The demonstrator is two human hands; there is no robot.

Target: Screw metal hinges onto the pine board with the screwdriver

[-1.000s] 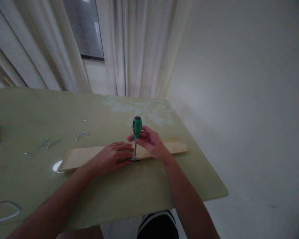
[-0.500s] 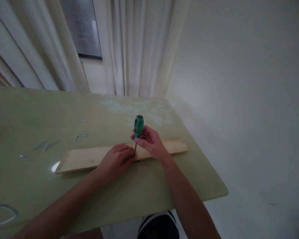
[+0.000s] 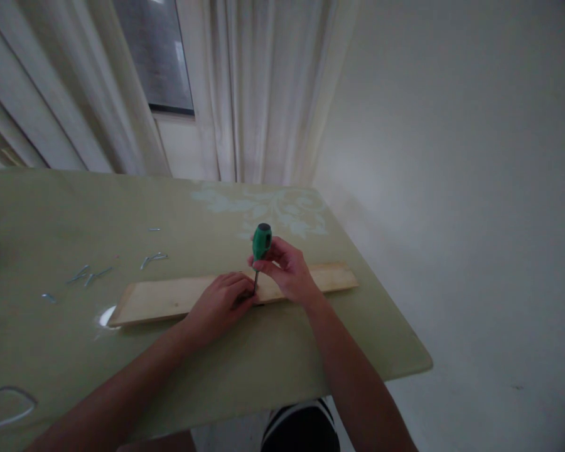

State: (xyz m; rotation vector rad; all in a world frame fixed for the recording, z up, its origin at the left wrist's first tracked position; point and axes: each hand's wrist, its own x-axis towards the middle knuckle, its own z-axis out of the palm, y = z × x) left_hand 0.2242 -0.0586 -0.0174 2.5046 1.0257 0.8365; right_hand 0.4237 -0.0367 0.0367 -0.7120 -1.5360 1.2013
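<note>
- Screwdriver [image 3: 262, 242] is upright in your right hand [image 3: 287, 267], thumb and fingers clamped round the lower part of the green handle, with the dark cap poking out above your grip.
- Its shaft runs down to the wooden board [image 3: 155, 298] close to the near edge, right beside your left fingertips. Can't see the tip properly.
- Your left hand [image 3: 223, 304] is over the middle of the board, fingers bent and close together by the shaft. Can't tell if they're pinching anything under there.
- Edges: the board lies crosswise in front of you, its right end short of the table's [image 3: 245, 370] right side, with a strip of green top between. There's a wider strip between the board and the front edge, and your forearms cross it.
- Loose screws [image 3: 154, 230] are scattered beyond and left of the board, well apart from both hands. A pale loop [image 3: 9, 388] sits at your near left.
- Labels: the dark patch on the handle is too small to tell if it's lettering. The pale leafy design [image 3: 287, 207] past the board is just tabletop decoration.
</note>
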